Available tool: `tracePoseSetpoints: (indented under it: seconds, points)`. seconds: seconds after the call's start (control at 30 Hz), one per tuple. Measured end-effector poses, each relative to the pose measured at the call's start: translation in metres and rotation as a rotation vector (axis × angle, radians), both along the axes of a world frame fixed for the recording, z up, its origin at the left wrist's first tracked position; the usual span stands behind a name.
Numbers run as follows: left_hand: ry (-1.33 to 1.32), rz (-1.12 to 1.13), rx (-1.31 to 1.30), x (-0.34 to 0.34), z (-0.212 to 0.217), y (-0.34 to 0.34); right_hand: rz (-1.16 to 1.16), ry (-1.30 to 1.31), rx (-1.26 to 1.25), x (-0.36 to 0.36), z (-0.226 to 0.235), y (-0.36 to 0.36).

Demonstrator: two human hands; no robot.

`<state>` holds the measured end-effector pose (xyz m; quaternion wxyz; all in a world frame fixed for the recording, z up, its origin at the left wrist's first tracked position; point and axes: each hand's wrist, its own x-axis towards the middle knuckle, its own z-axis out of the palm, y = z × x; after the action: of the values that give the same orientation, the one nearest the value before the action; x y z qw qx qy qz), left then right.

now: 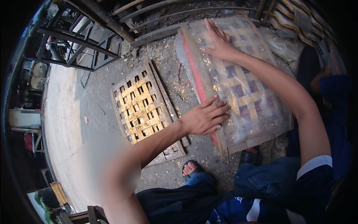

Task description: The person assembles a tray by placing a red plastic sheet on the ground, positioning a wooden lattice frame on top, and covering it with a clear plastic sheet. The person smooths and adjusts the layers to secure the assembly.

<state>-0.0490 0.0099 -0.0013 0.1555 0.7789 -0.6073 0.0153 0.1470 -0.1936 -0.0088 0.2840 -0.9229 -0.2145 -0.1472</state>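
A woven slatted panel covered in cloudy clear plastic sheeting lies tilted in front of me, a red strip running along its left side. My left hand rests palm down across the lower part of that side, its fingers apart on the plastic. Farther up, my right hand presses flat near the panel's far end, thumb stretched out to the left. Neither hand grips anything visible. Pale crumbs are scattered over the plastic. What lies beneath the panel is mostly hidden.
Left of it, another woven slat panel lies on the grey ground. Dark metal frames stand at the far left, and a wooden rail runs behind. Stacked pale slabs fill the back right. Someone in dark blue is close on the right.
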Motion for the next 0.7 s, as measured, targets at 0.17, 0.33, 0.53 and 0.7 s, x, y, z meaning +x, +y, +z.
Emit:
tracePoseSetpoints:
  seconds: [0.17, 0.33, 0.53, 0.7]
  points:
    - [-0.007, -0.007, -0.012, 0.001, -0.002, -0.001, 0.05, 0.113, -0.101, -0.022, 0.024, -0.026]
    - [-0.041, 0.003, -0.008, -0.003, 0.0, -0.001, 0.156, 0.329, -0.002, -0.065, 0.031, -0.038]
    - [-0.043, -0.007, 0.016, -0.002, 0.002, -0.004, 0.111, 0.143, -0.031, -0.091, 0.002, -0.028]
    - [-0.04, 0.005, 0.029, -0.004, 0.004, -0.001, 0.09, 0.066, -0.069, -0.085, 0.013, -0.026]
